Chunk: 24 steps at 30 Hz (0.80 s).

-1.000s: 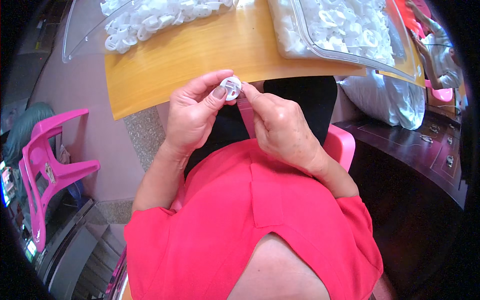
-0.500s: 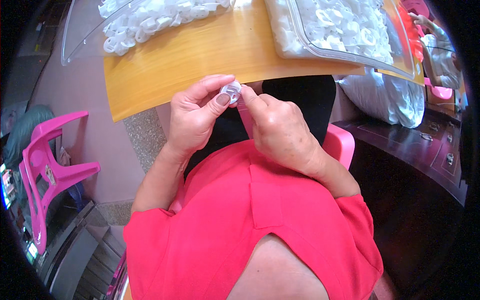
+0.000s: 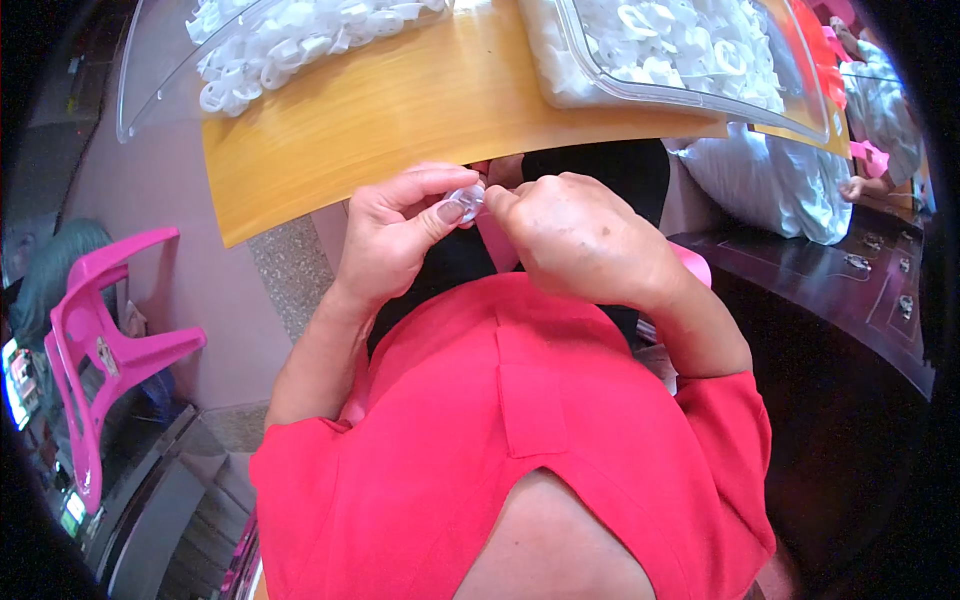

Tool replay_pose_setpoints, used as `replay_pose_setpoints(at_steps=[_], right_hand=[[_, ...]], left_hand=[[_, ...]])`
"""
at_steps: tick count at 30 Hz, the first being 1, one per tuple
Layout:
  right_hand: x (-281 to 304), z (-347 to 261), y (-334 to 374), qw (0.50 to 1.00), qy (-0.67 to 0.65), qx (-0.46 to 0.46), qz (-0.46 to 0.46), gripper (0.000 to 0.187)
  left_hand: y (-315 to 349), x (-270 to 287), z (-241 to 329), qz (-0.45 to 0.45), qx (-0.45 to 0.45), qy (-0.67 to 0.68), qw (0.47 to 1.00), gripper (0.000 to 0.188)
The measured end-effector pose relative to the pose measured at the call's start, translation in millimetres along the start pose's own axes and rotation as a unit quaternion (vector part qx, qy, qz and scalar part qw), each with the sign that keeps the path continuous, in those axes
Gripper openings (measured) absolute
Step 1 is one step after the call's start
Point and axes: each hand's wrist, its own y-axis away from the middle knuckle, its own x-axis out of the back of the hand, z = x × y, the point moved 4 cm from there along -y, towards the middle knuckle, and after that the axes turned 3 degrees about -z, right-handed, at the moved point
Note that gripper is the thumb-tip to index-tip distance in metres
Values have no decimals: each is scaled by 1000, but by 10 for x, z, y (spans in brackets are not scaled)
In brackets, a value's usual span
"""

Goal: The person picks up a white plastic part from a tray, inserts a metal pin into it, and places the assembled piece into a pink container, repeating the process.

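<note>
Above my lap, just off the near edge of the wooden tabletop (image 3: 400, 120), my left hand (image 3: 390, 240) pinches a small round plastic piece (image 3: 466, 204), whitish and partly see-through, between thumb and index finger. My right hand (image 3: 595, 245) is closed, back of the hand up, its fingertips against the piece's right side. Whatever those fingers may hold is hidden beneath them. Beyond my hands, white plastic parts (image 3: 290, 50) lie heaped at the far left, and similar small parts (image 3: 670, 40) fill the clear box (image 3: 690, 98) at the far right.
At the far left, a clear plastic lid or tray (image 3: 124, 80) juts past the tabletop. A pink plastic chair (image 3: 120, 340) stands on the left. To the right are a white sack (image 3: 780, 185) and a dark surface (image 3: 800, 270) bearing small metallic items. Another person's hand (image 3: 855, 188) shows beyond.
My right hand has turned, its back rolling upward and its elbow swinging outward. The round piece has tilted in my left fingers. At the far right, the other person's arm has shifted.
</note>
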Motion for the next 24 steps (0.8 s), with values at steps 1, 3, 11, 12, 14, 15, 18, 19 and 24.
replay_pose_setpoints(at_steps=[1,3,11,12,14,15,18,19,24], right_hand=[[-16,-12,0,1000,-2,0,1,25],[-32,-25,0,999,27,-23,29,27],[-23,-5,85,990,-15,-81,112,27],[-14,-15,92,989,-16,-70,126,26],[-15,-29,109,990,-7,-72,122,25],[-18,-35,110,990,2,-75,118,25],[-55,-35,98,990,26,-78,115,24],[-58,-39,96,990,27,-78,115,24],[-83,-83,78,987,83,-78,116,19]], left_hand=[[-3,10,-22,0,1,-1,1000,22],[-15,14,-86,-9,39,135,990,25],[-54,25,-61,-3,52,212,976,30],[-52,21,-55,-1,51,209,977,30],[-49,4,-55,-2,53,209,977,30],[-51,2,-56,-3,54,210,976,30],[-49,2,-83,-2,50,189,981,30],[-49,-4,-83,-2,50,189,981,30],[-42,-9,-78,1,43,178,983,30]])
